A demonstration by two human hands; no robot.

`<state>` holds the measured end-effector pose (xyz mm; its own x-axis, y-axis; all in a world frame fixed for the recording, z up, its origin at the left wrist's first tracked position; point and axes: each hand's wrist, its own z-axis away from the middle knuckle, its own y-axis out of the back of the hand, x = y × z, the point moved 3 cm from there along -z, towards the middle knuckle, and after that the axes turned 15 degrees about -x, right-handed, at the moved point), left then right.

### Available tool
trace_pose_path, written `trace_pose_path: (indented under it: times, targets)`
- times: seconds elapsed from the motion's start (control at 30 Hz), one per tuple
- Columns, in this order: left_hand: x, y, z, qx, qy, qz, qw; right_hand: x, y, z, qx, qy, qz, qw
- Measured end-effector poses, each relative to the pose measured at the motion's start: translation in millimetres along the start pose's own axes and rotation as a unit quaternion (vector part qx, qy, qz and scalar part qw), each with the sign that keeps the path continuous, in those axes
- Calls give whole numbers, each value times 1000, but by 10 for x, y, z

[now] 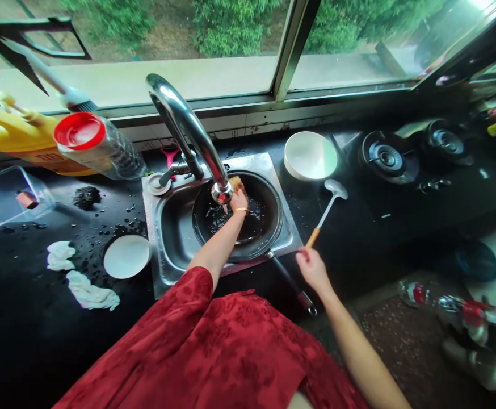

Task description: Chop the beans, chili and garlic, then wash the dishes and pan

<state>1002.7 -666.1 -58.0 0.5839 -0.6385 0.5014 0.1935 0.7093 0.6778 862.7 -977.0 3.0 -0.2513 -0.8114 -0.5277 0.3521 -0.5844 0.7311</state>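
My left hand [238, 200] is down inside a dark frying pan [271, 236], closed on a tan scrubbing pad [236, 183] that is partly hidden by the fingers and faucet. Water lies in the pan, which rests in the steel sink [169, 244] with its black handle [293, 284] sticking out over the front edge. My right hand [314, 270] is closed at the lower end of the wooden handle of a ladle [327, 210]. That ladle's metal head is near the counter, by a white bowl [311, 156]. The curved faucet [188, 125] hangs over the pan.
On the left are a white plate [126, 257], crumpled white cloths [90, 291], a dark scouring pad [87, 197], a clear plastic box [7, 196], a red-lidded jar [103, 147] and a yellow jug [30, 142]. Gas burners [386, 159] sit right; plastic bottles [456, 304] lie below.
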Motion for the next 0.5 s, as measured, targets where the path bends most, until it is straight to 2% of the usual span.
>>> trace_pose_path:
  times: [0.03,0.07,0.1,0.13,0.17,0.2,0.23,0.27,0.33,0.43,0.5]
  targets:
    - [138,-78,-24,36,5,49,998,-16,-88,55,-112,3,-58,992]
    - [272,-151,-38,62,3,91,994,-16,-201,118,-248,-9,-127,960]
    - [397,-218,-41,75,-11,121,990,-5,-319,187,-381,-31,-199,903]
    - [507,-280,-30,70,-38,131,988,11,-422,249,-489,-53,-266,829]
    - [590,-336,0,52,-70,128,988,31,-506,288,-565,-69,-327,754]
    - [645,-389,50,25,-107,114,987,54,-572,298,-612,-75,-381,689]
    - [672,-442,120,-13,-148,92,985,79,-625,283,-638,-74,-425,638]
    - [673,-497,208,-57,-188,65,978,105,-668,251,-651,-69,-459,601]
    - [601,-605,412,-154,-250,10,956,144,-731,172,-659,-58,-502,557]
    - [354,-688,698,-283,-304,-35,909,150,-780,87,-657,-51,-530,533]
    - [95,-651,825,-378,-312,-29,871,111,-801,74,-658,-50,-537,526]
